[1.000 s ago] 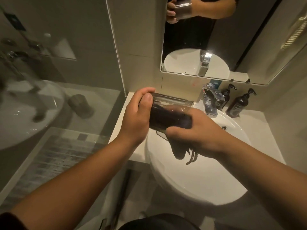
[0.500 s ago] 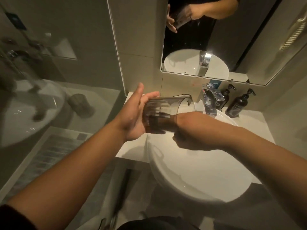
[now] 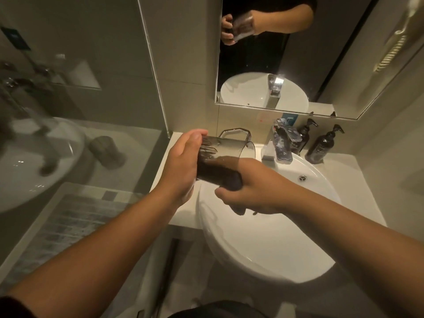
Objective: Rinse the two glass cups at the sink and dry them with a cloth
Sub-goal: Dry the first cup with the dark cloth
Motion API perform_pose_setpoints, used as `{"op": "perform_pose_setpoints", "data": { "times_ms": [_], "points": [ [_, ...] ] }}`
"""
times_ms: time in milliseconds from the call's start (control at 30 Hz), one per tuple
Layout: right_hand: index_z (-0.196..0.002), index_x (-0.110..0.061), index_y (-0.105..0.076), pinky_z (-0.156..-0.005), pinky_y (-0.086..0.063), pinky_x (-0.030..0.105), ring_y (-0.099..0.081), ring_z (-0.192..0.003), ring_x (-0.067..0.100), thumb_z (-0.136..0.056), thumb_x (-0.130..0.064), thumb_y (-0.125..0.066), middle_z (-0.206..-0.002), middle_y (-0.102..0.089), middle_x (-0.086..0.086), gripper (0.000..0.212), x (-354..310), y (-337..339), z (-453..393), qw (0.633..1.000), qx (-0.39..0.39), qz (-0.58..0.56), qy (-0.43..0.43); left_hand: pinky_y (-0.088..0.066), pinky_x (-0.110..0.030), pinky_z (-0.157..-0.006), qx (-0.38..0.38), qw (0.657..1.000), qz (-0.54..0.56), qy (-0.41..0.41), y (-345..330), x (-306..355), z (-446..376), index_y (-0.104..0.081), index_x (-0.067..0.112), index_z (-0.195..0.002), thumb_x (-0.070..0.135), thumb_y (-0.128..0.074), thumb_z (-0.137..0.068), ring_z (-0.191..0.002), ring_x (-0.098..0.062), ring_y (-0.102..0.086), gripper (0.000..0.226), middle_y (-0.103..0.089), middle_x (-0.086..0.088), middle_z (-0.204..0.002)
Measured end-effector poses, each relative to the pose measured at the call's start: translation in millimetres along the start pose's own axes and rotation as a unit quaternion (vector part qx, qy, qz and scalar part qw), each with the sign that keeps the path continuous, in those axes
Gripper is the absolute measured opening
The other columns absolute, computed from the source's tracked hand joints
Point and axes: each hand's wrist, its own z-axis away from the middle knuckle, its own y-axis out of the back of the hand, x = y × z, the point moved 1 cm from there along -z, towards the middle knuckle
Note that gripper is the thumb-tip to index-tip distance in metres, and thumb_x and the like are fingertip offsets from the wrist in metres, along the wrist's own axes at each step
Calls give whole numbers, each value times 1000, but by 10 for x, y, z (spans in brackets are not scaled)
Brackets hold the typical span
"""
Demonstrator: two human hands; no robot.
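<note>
Held above the left rim of a white basin (image 3: pixel 263 253) in a dim bathroom: a smoky glass cup (image 3: pixel 226 149), tipped on its side with the open mouth toward the tap (image 3: pixel 283 143). Cupped around the cup's base end from the left, the left hand (image 3: pixel 181 166), fingers (image 3: pixel 195 136) curled over the top edge and closed on the glass. Pushed into the cup from the mouth side, the right hand (image 3: pixel 254 191), with a dark cloth (image 3: pixel 218 175) wadded inside the glass and filling its lower half; right fingers hidden within the cloth and cup, thumb below, so the exact grip cannot be told, though bunched around the cloth. Just behind the held cup, on the white worktop (image 3: pixel 171 154) against the wall, the angular rim of a second glass cup (image 3: pixel 234 131), standing upright. Beside the tap to the right, two dark pump bottles (image 3: pixel 323 146), close together near the wall. Above, in the mirror (image 3: pixel 332 65), both hands and the cup repeated, along with the basin and tap. At far left, a glass partition (image 3: pixel 151 63) carrying faint reflections.
</note>
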Motion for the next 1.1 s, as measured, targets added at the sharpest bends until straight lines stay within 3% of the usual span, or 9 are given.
{"op": "perform_pose_setpoints", "data": {
  "times_ms": [167,300,433,533,633,767,900,1000,1100],
  "points": [
    [-109,-23,-61,-61,-49,10,-66,-64,-1,-88,0,-62,-67,-68,-18,31,-34,37,11,973,45,-226,-27,-55,-55,-89,7,997,-21,-80,-3,-7,63,-66,55,-95,60,-46,-85,-106,-34,-63,23,-64,-7,-113],
    [-121,-19,-63,-85,-57,28,-68,-99,22,-81,-13,-65,-105,-71,4,40,44,73,-6,951,69,-299,-43,-55,-39,-82,-19,992,-18,-120,13,-28,65,-64,54,-101,56,-48,-87,-108,-26,-62,22,-61,-4,-123],
    [-116,-37,-56,-65,-48,13,-62,-72,5,-86,-17,-63,-81,-66,-17,37,27,208,31,1000,19,-14,4,-57,-47,-83,-103,992,56,44,22,67,36,-67,43,-114,62,-37,-96,-117,-35,-62,40,-61,-11,-132],
    [-128,-32,-51,-58,-33,11,-59,-77,8,-86,-21,-56,-94,-63,-9,44,110,132,-11,952,-40,299,55,-53,-62,-90,-138,968,89,191,27,188,-4,-78,30,-102,74,-23,-94,-113,-41,-67,72,-71,-20,-121],
    [-128,-30,-48,-58,-29,15,-57,-80,17,-86,-21,-54,-99,-62,-4,44,86,38,-5,937,-43,342,58,-59,-51,-78,-110,975,47,185,-17,195,-24,-79,32,-84,63,-32,-99,-92,-30,-74,59,-78,-8,-96],
    [-127,-26,-50,-57,-37,18,-49,-66,14,-85,-17,-59,-81,-60,-2,44,49,43,65,970,-49,230,67,-56,-33,-61,-70,989,52,120,-68,63,30,-73,29,-94,43,-38,-104,-79,-20,-70,39,-73,-5,-95],
    [-120,-16,-53,-57,-54,27,-62,-58,14,-89,-9,-62,-65,-67,1,33,-32,111,143,997,-73,-24,16,-53,-33,-73,-58,996,68,27,-75,9,86,-69,27,-104,40,-46,-99,-90,-22,-65,27,-68,-6,-103],
    [-125,-8,-54,-63,-49,15,-64,-64,-1,-86,6,-64,-71,-69,-17,43,-54,154,166,979,-31,-201,24,-55,-44,-86,-66,994,64,-51,-42,32,105,-69,36,-105,50,-49,-89,-103,-28,-64,30,-67,-9,-111],
    [-137,1,-45,-67,-50,12,-68,-75,-1,-80,-8,-67,-84,-72,-13,62,-40,120,169,923,-26,-383,35,-55,-48,-89,-68,989,32,-128,-28,85,145,-66,41,-108,53,-45,-86,-105,-31,-65,32,-67,-6,-114]
  ]
}}
